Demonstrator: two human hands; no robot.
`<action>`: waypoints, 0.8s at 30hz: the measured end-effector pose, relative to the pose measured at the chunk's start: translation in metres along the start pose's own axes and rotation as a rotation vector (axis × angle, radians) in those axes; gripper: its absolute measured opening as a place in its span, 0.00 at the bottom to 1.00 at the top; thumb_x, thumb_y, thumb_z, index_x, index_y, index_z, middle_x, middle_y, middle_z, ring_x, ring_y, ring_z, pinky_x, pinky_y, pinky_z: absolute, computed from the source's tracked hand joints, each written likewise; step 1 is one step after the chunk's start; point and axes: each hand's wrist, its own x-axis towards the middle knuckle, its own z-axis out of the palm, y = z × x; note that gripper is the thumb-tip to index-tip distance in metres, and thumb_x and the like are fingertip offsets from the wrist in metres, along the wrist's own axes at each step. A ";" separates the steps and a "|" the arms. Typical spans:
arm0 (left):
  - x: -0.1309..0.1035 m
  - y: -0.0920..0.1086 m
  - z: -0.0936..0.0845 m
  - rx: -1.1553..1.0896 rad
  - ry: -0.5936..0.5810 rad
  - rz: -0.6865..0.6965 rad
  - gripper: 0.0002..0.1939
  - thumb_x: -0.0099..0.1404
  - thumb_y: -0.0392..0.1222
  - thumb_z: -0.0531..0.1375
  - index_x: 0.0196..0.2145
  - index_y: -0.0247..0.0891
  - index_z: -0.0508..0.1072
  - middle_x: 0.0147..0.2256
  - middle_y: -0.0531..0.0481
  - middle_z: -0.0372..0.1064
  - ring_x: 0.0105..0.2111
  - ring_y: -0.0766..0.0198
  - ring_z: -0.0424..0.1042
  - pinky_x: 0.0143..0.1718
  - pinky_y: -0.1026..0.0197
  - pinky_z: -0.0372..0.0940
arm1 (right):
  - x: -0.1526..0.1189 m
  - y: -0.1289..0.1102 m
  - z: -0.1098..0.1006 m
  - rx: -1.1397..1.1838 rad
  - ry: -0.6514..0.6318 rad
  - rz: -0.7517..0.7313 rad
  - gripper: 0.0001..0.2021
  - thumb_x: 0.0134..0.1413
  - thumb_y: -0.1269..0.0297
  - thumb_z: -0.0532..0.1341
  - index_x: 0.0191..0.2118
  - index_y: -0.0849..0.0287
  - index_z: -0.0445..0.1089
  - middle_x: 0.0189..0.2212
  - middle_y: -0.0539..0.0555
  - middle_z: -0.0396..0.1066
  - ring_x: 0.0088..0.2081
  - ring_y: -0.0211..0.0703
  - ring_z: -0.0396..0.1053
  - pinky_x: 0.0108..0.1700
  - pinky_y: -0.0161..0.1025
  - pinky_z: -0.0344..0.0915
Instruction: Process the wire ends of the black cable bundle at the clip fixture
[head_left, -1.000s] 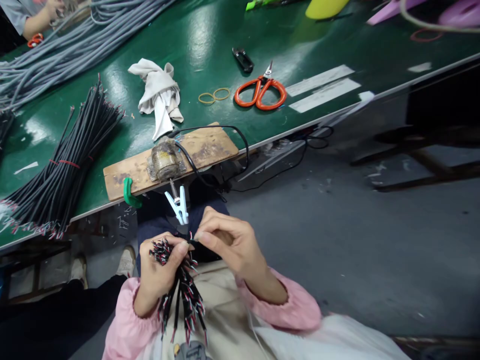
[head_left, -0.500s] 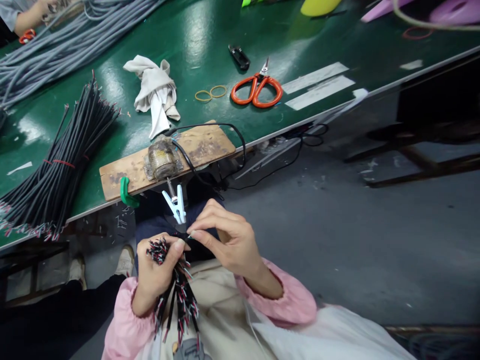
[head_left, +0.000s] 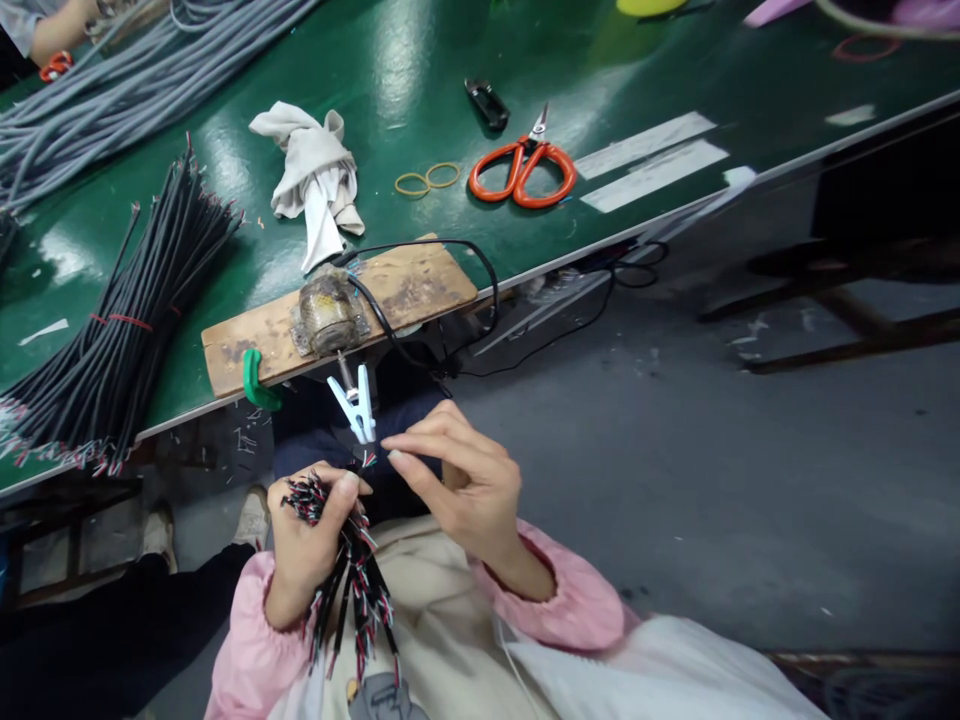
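Note:
My left hand (head_left: 319, 535) is closed round a bundle of short black cables (head_left: 365, 590) with red, white and bluish wire ends. One cable's end sticks up past my thumb, its thin coloured wires (head_left: 368, 460) fanned out. Close to those wires, my right hand (head_left: 465, 480) has thumb and forefinger slightly apart with nothing visible between them. Just above hangs a light blue clothespin (head_left: 355, 405), fixed on the shaft of a small taped motor (head_left: 328, 310). The motor sits on a wooden board (head_left: 420, 285) held to the table edge by a green clamp (head_left: 259, 380).
A tied bundle of black cables (head_left: 142, 290) lies on the green table (head_left: 405, 110) at left, long grey cables (head_left: 150, 95) behind it. Orange-handled scissors (head_left: 523, 172), a black clipper (head_left: 486, 103), rubber bands (head_left: 427, 180) and a white cloth (head_left: 311, 175) lie farther back. Another person's arm (head_left: 56, 35) shows top left.
My right thumb and forefinger have let go of the wire end and drawn slightly to the right. The coloured wires now show spread apart. My left hand keeps its hold.

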 end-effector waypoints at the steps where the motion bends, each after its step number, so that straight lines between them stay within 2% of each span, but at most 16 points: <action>1: 0.000 0.000 0.000 -0.001 -0.003 0.002 0.14 0.60 0.49 0.67 0.24 0.37 0.80 0.18 0.54 0.71 0.14 0.72 0.65 0.16 0.70 0.61 | 0.000 -0.001 0.000 0.015 -0.011 0.004 0.09 0.52 0.78 0.65 0.35 0.57 0.79 0.25 0.51 0.75 0.29 0.39 0.68 0.32 0.38 0.64; 5: -0.001 0.000 -0.001 0.014 -0.003 0.005 0.13 0.60 0.48 0.67 0.25 0.37 0.81 0.19 0.54 0.72 0.15 0.72 0.66 0.16 0.70 0.62 | -0.001 -0.002 0.003 0.017 -0.012 0.025 0.10 0.53 0.78 0.64 0.35 0.58 0.79 0.26 0.52 0.76 0.28 0.39 0.69 0.32 0.38 0.65; 9: -0.002 0.001 -0.001 0.026 0.017 -0.002 0.12 0.61 0.47 0.67 0.24 0.37 0.80 0.19 0.54 0.71 0.15 0.72 0.66 0.16 0.70 0.61 | -0.004 -0.002 0.005 -0.003 -0.002 -0.032 0.10 0.53 0.78 0.64 0.37 0.58 0.79 0.27 0.52 0.77 0.28 0.39 0.69 0.33 0.39 0.66; 14: -0.002 0.001 0.000 0.038 -0.032 0.012 0.14 0.61 0.47 0.66 0.23 0.36 0.80 0.19 0.53 0.71 0.14 0.72 0.65 0.15 0.70 0.60 | -0.004 -0.002 0.006 0.005 -0.050 -0.014 0.09 0.54 0.78 0.62 0.36 0.59 0.79 0.27 0.53 0.77 0.28 0.40 0.69 0.33 0.40 0.66; 20: -0.002 0.002 0.000 0.071 -0.015 0.013 0.14 0.62 0.49 0.66 0.25 0.36 0.80 0.20 0.52 0.71 0.14 0.71 0.65 0.16 0.68 0.60 | -0.006 -0.003 0.006 0.001 0.045 -0.024 0.12 0.53 0.79 0.62 0.37 0.57 0.79 0.26 0.52 0.76 0.28 0.40 0.69 0.32 0.40 0.66; 24: -0.002 0.003 -0.001 0.093 -0.030 0.018 0.17 0.62 0.51 0.65 0.24 0.36 0.80 0.20 0.51 0.72 0.14 0.70 0.65 0.16 0.67 0.60 | -0.006 -0.003 0.005 0.050 -0.021 0.014 0.12 0.53 0.77 0.62 0.38 0.56 0.80 0.27 0.52 0.78 0.28 0.40 0.70 0.32 0.41 0.66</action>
